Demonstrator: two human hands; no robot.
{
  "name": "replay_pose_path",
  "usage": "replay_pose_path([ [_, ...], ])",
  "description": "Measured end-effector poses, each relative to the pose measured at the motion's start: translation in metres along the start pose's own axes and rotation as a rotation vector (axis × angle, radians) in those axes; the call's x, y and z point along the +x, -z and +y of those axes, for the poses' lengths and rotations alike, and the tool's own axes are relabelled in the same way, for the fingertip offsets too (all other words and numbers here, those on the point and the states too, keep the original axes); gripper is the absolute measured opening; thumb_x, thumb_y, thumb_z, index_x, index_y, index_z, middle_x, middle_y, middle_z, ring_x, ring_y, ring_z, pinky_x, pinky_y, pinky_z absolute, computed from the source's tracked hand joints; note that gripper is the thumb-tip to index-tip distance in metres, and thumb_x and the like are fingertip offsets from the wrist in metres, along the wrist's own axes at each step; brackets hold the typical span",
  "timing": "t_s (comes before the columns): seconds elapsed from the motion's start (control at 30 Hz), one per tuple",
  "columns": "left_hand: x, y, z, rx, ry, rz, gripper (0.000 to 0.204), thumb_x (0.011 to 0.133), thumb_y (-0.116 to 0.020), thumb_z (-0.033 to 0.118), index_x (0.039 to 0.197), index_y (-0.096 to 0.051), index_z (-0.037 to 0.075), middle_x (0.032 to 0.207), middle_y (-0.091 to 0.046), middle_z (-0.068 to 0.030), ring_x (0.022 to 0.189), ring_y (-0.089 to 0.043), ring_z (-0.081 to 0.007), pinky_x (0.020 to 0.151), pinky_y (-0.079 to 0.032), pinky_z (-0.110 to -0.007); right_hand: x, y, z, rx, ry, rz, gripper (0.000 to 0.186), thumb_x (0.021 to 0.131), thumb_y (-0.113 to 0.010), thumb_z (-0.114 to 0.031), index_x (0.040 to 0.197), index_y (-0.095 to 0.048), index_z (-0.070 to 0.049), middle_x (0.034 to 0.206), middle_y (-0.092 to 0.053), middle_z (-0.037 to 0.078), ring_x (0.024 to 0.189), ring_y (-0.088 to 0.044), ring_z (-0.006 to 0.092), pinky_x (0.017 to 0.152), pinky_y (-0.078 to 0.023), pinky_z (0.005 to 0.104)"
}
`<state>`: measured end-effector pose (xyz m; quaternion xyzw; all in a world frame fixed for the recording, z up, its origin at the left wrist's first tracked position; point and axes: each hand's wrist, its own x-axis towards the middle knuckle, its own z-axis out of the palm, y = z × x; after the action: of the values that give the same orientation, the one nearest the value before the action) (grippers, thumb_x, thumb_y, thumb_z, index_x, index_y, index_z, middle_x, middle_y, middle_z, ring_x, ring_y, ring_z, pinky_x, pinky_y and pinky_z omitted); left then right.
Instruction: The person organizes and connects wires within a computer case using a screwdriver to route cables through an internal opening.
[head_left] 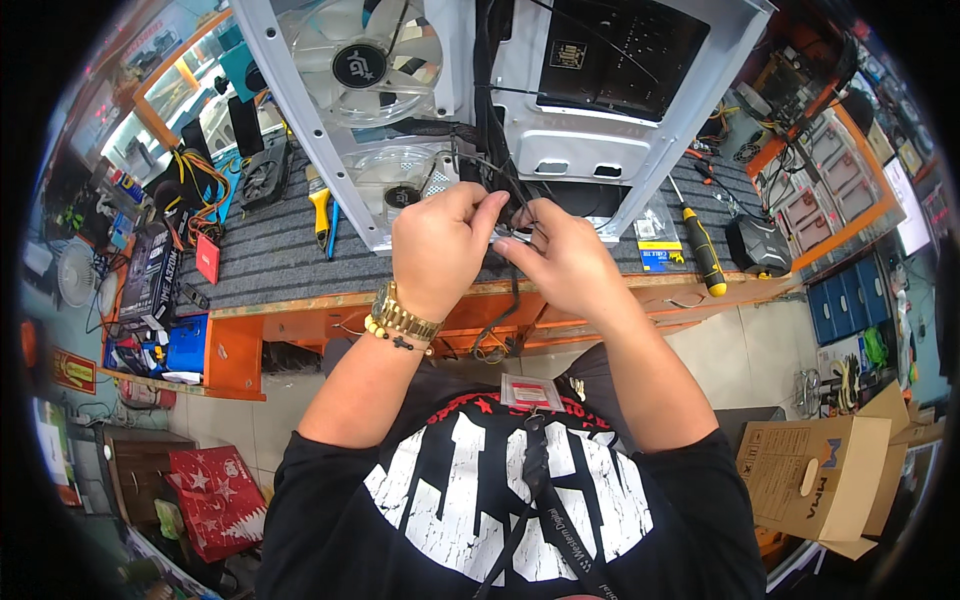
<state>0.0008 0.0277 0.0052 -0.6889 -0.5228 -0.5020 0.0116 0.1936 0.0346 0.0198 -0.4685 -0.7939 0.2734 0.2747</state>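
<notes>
A white computer case [310,150] stands at the table's edge with its open side facing me. Two clear fans show on its left, the upper fan [365,65] and a lower fan partly behind my wrist. Black cables [488,110] run down the middle of the case in a bundle. Low on that bundle, my left hand [445,235] pinches thin black cable between thumb and fingers. Close beside it my right hand [565,250] is closed on the black cables too, its fingers curled. The exact strands in each grip are partly hidden by the fingers.
Left of the case lie a yellow-handled brush [319,210] and a blue tool [333,230]. On the right are a yellow-and-black screwdriver [703,250], a cable tie packet [657,240] and a black box-shaped part [757,245]. An open cardboard box [815,480] stands on the floor at lower right.
</notes>
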Motion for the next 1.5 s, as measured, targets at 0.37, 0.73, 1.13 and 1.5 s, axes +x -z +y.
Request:
replay_pose_path([
  [0.37,0.002,0.008,0.004,-0.263,0.13,-0.097,0.027,0.1,-0.084,0.02,0.094,-0.076,-0.005,0.076,-0.079,-0.0121,0.068,-0.078,-0.016,0.063,-0.059,-0.03,0.012,-0.022,-0.013,-0.262,0.004,0.07,0.032,0.109,-0.064,-0.027,0.108,-0.064,0.004,0.08,-0.074,0.026,0.082,-0.075,0.0505,0.074,-0.06,0.0588],
  [0.73,0.011,-0.002,-0.007,-0.002,-0.059,-0.053,0.031,0.095,-0.089,0.023,0.083,-0.075,-0.002,0.07,-0.074,-0.0154,0.061,-0.075,-0.0261,0.058,-0.057,-0.035,-0.008,-0.016,0.018,-0.272,0.171,-0.003,0.022,0.104,-0.066,-0.016,0.111,-0.064,0.005,0.087,-0.075,0.027,0.085,-0.074,0.0512,0.077,-0.059,0.0584],
  [1.13,0.008,-0.004,-0.013,-0.001,-0.13,0.002,0.028,0.093,-0.09,0.021,0.083,-0.075,0.0,0.07,-0.073,-0.0142,0.061,-0.074,-0.0269,0.057,-0.056,-0.036,-0.03,0.022,0.03,0.663,-0.223,-0.065,0.018,0.107,-0.071,-0.009,0.12,-0.071,0.003,0.097,-0.071,0.0,0.072,-0.064,0.008,0.062,-0.055,0.0266],
  [1.5,0.008,-0.005,-0.013,0.011,-0.128,0.009,0.027,0.093,-0.09,0.02,0.083,-0.074,0.001,0.07,-0.073,-0.0145,0.061,-0.073,-0.028,0.057,-0.055,-0.036,0.003,0.001,0.027,0.433,0.182,0.333,0.014,0.103,-0.075,-0.002,0.115,-0.071,0.003,0.1,-0.071,0.005,0.081,-0.069,0.0095,0.069,-0.058,0.0236],
])
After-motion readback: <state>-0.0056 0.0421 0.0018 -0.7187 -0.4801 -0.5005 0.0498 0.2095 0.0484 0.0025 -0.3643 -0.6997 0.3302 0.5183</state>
